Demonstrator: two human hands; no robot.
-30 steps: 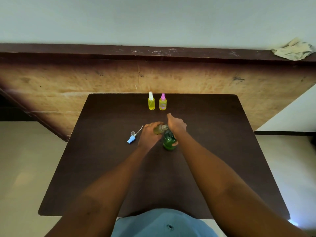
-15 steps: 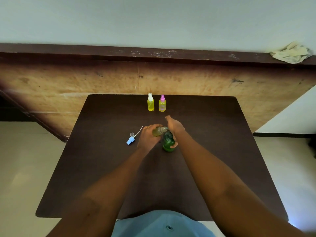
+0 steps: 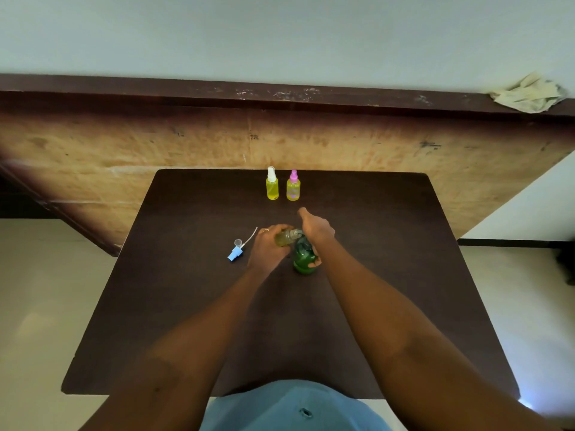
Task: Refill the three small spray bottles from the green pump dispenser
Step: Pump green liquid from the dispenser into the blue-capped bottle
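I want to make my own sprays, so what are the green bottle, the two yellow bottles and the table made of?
The green pump dispenser looks like glossy see-through plastic: light glows through its body. The white-capped spray bottle and the pink-capped spray bottle seem clear plastic, as yellow liquid shows through; glass cannot be ruled out. The table looks like dark matte wood or laminate.

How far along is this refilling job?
Two look done: the white-capped bottle and pink-capped bottle stand closed at the far edge of the table, holding yellow liquid. In hand: the right hand grips the green pump dispenser while the left hand holds the uncapped third bottle at its spout. Left: finishing that fill and refitting the blue spray cap.
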